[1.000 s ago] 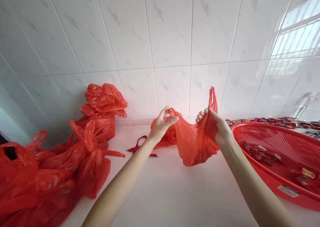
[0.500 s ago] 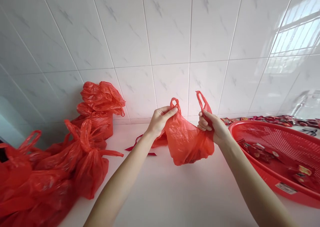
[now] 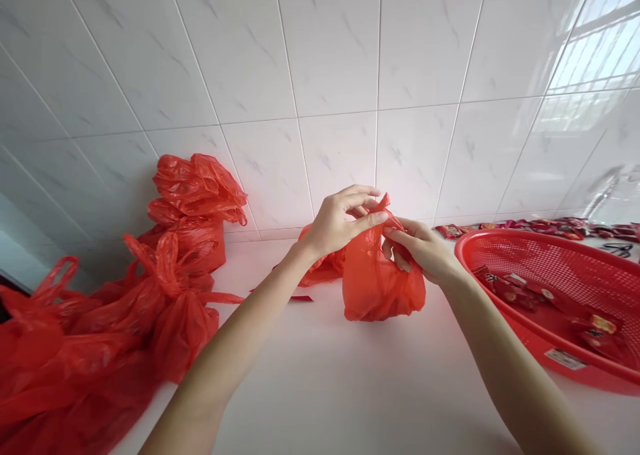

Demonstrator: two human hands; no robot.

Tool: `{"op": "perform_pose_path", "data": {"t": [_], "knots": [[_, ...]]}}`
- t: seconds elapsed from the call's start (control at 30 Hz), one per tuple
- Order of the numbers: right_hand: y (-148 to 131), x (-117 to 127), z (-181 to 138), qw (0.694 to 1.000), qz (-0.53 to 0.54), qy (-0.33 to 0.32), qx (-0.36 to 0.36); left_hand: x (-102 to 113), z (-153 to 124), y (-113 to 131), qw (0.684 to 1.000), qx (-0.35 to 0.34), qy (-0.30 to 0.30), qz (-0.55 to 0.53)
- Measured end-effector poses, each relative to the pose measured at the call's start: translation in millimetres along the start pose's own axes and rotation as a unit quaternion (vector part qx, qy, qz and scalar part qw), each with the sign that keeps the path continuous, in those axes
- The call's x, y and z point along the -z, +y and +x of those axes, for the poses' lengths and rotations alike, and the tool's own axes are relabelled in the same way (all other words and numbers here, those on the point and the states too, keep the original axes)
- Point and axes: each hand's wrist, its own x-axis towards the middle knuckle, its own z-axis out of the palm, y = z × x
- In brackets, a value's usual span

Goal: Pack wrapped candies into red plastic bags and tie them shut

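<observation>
A red plastic bag hangs in front of me just over the white table, something bulging in its bottom that I cannot make out. Its two handles are drawn together at the top. My left hand pinches one handle between thumb and fingers. On the other side, my right hand grips the second handle close to the first, fingertips partly behind the plastic. Behind my left wrist, another crumpled red bag lies on the table, with a dark red ribbon-like strip beside it.
Several filled red bags are heaped at the left, some knotted. A red perforated basket with red packets inside stands at the right. Small wrapped packets line the foot of the tiled wall; black-handled scissors lie near them.
My hands have come together, bringing the bag's two handles from apart to meeting at the top. The view has tilted slightly.
</observation>
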Motion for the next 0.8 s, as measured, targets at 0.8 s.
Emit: {"op": "perform_pose_path", "data": {"t": [0.8], "knots": [[5.2,15.6,2.9,0.961,-0.224,0.051,0.157,-18.2,0.9,-33.5,0.951,0.214,-0.209,-0.085]]}}
